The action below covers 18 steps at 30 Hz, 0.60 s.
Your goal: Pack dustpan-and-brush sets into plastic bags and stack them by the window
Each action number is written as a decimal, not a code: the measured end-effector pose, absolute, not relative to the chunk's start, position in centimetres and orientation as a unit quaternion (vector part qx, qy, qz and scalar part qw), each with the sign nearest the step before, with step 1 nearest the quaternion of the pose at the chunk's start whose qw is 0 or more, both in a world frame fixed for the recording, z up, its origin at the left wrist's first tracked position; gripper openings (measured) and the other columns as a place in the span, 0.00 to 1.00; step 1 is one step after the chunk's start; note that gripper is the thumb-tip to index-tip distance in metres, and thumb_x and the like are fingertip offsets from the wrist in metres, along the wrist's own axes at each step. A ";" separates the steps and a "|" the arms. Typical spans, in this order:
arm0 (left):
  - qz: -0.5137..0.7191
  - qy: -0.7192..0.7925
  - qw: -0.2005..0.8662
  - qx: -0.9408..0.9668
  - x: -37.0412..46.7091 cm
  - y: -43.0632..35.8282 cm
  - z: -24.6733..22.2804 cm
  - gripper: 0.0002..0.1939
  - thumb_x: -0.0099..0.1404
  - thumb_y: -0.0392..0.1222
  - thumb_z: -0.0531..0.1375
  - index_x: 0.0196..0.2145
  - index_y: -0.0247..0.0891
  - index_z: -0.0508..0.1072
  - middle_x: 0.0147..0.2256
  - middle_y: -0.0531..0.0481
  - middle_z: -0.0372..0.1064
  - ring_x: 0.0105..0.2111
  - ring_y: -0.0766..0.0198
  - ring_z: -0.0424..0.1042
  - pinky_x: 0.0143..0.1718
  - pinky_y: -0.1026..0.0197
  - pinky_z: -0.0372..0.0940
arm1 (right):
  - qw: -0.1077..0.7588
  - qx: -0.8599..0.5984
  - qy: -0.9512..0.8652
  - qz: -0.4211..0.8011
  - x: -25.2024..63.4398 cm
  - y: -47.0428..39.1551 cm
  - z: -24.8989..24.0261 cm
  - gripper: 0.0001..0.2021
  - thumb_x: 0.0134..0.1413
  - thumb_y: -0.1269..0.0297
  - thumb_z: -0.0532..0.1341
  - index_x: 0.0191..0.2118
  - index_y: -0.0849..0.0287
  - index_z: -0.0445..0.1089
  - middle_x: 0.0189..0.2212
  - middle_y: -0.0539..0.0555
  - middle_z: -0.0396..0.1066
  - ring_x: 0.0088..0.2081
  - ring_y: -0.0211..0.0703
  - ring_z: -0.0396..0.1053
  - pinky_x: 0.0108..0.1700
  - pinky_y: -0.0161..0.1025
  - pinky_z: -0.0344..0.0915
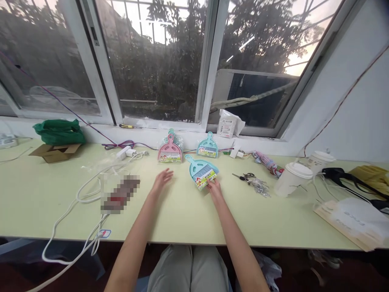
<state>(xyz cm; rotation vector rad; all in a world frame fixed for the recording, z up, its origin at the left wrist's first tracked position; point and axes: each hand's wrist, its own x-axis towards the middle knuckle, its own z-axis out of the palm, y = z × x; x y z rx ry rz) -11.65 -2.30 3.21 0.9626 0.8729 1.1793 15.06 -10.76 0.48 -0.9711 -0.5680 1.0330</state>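
My right hand (214, 188) grips the lower edge of a light-blue dustpan-and-brush set (200, 169) with a green and yellow label, its handle pointing up and left. Empty and with fingers apart, my left hand (163, 179) hovers over the table just below a pink dustpan set (170, 151). That pink set leans in front of more sets in teal, by the window sill. Another light-blue set (208, 147) stands against the sill, behind the held one.
Left are white cables (80, 194), a blurred-out object (120, 195), an open cardboard box (56, 152) and a green bag (60, 132). Right are scissors (241, 177), white cups (293, 178), a rolled pink package (267, 163) and a paper bag (349, 223).
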 end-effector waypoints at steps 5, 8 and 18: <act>0.346 0.337 0.737 0.473 -4.1 -3.9 1.7 0.32 0.65 0.63 0.48 0.51 0.33 0.70 0.48 0.35 0.72 0.42 0.53 0.74 0.44 0.53 0.68 | 0.688 -0.425 -0.312 0.498 13.8 -10.7 0.6 0.30 0.32 0.57 0.74 0.43 0.55 0.63 0.34 0.54 0.77 0.39 0.51 0.76 0.42 0.46 0.74; 0.397 0.364 0.720 0.437 -2.1 -4.0 1.4 0.35 0.66 0.66 0.44 0.53 0.34 0.68 0.46 0.37 0.73 0.41 0.53 0.74 0.40 0.56 0.69 | 0.661 -0.433 -0.329 0.516 13.6 -10.7 0.8 0.31 0.30 0.57 0.74 0.42 0.54 0.62 0.33 0.53 0.77 0.41 0.52 0.76 0.44 0.48 0.74; 0.520 0.438 0.616 0.397 -4.2 -1.6 0.4 0.27 0.56 0.59 0.63 0.48 0.41 0.68 0.43 0.45 0.72 0.41 0.56 0.73 0.34 0.62 0.67 | 0.560 -0.567 -0.363 0.482 15.1 -9.9 0.8 0.18 0.43 0.51 0.68 0.32 0.60 0.66 0.25 0.56 0.76 0.17 0.39 0.70 0.14 0.30 0.59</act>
